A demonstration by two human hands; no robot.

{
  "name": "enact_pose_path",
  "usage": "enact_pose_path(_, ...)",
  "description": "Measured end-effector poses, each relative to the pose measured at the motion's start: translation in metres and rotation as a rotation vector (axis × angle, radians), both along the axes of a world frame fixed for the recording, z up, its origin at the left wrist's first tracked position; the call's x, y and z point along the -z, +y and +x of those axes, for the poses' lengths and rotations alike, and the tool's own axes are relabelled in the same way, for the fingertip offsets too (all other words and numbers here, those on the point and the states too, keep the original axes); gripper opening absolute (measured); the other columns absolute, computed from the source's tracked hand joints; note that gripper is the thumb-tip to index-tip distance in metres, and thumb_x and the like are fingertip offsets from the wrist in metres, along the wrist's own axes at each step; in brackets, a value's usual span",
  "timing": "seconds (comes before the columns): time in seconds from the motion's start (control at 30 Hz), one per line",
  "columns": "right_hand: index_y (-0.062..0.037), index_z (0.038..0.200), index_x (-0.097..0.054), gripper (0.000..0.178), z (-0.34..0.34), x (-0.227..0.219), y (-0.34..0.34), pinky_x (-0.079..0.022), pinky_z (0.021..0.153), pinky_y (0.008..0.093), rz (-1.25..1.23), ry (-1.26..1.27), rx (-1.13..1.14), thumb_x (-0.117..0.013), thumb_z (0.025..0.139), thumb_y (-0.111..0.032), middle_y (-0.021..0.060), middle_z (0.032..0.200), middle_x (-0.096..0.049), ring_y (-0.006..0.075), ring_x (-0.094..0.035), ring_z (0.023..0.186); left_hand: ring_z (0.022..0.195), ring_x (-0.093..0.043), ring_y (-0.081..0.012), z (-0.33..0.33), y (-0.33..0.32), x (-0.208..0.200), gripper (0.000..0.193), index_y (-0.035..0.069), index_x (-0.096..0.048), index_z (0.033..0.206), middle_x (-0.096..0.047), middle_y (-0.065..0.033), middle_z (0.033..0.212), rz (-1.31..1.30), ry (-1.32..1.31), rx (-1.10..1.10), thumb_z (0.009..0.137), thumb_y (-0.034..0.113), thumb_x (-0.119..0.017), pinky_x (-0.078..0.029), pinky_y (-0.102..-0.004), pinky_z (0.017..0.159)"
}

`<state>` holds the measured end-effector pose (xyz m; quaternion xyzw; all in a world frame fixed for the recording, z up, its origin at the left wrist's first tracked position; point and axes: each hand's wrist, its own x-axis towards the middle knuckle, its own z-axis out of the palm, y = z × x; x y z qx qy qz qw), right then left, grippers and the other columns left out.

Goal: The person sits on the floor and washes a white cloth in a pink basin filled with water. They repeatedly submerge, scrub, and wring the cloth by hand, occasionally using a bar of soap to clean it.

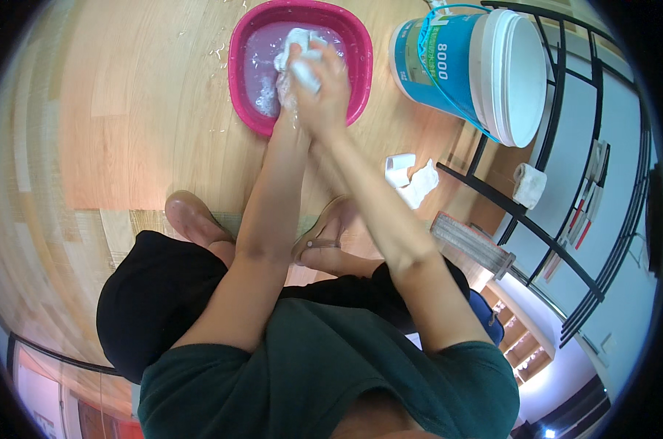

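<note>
Both my hands are over a magenta plastic basin (236,80) of cloudy, sudsy water. My left hand (286,91), wet and streaked with foam, is closed on a white cloth (296,38), which bunches out beyond the fingers. Pressed close against it from the right is my right hand (330,91), slightly smeared by motion. Its fingers curl round a smooth white oblong thing that looks like a bar of soap (306,75). Part of the cloth and most of the left fingers are hidden behind the right hand.
Right of the basin, a blue and white paint bucket (448,69) lies tilted with its lid on. Crumpled white paper (419,184) is on the floor nearby. A black metal rack (536,227) runs along the right. Water drops spot the wooden floor (141,110). My feet are just below the basin.
</note>
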<state>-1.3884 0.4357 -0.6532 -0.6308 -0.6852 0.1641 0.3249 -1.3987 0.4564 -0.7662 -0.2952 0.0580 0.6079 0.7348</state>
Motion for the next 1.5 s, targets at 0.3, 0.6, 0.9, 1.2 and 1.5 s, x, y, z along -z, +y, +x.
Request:
enact_pose_path(0.3, -0.0105, 0.106, -0.068, 0.025, -0.005, 0.001, -0.041, -0.038, 0.101, 0.0363, -0.051, 0.221, 0.080, -0.064, 0.082, -0.007, 0.0189, 0.128, -0.051, 0.0322, -0.048, 0.121, 0.097, -0.060, -0.0199, -0.038, -0.003, -0.002, 0.039, 0.009, -0.054, 0.116, -0.061, -0.0059, 0.109, 0.222, 0.222, 0.157, 0.092, 0.039, -0.050, -0.051, -0.0350, 0.082)
enact_pose_path(0.6, -0.0013, 0.098, -0.065, 0.017, 0.092, 0.006, 0.047, -0.048, 0.075, 0.0340, -0.270, 0.135, 0.337, -0.058, 0.086, -0.011, 0.0121, 0.097, -0.065, 0.0225, -0.062, 0.085, 0.116, -0.052, -0.0217, -0.017, -0.003, -0.048, 0.043, 0.008, -0.047, 0.129, -0.054, -0.0062, 0.127, 0.015, 0.649, 0.211, 0.098, 0.038, -0.043, -0.041, -0.0382, 0.100)
enact_pose_path(0.9, 0.0027, 0.111, -0.053, 0.029, 0.150, -0.056, 0.067, -0.048, 0.091, 0.0436, -0.265, 1.261, 0.272, -0.043, 0.098, -0.022, 0.0157, 0.109, -0.061, 0.0293, -0.061, 0.100, 0.110, -0.054, -0.0257, -0.028, -0.034, -0.015, 0.050, -0.005, -0.046, 0.126, -0.054, -0.0166, 0.123, -0.347, 1.216, 0.419, 0.091, 0.028, -0.060, -0.045, -0.0383, 0.092)
enact_pose_path(1.2, -0.0013, 0.134, -0.040, 0.044, 0.088, -0.072, 0.012, -0.036, 0.105, 0.0483, -0.538, 1.733, 0.337, -0.039, 0.099, -0.027, 0.0189, 0.137, -0.044, 0.0323, -0.044, 0.125, 0.116, -0.047, -0.0356, -0.006, -0.031, -0.104, 0.070, 0.012, -0.032, 0.136, -0.040, -0.0142, 0.134, -0.247, 0.445, 0.419, 0.086, 0.055, -0.056, -0.042, -0.0578, 0.092)
enact_pose_path(1.5, -0.0047, 0.101, -0.059, 0.040, 0.029, -0.026, -0.005, -0.050, 0.077, 0.0368, -0.285, -0.063, 0.008, -0.075, 0.069, -0.022, 0.0109, 0.093, -0.065, 0.0311, -0.063, 0.084, 0.091, -0.061, -0.0219, 0.015, -0.015, 0.023, 0.023, 0.007, -0.056, 0.108, -0.061, -0.0058, 0.102, 0.161, 0.113, -0.116, 0.091, 0.021, -0.052, -0.050, -0.0346, 0.083)
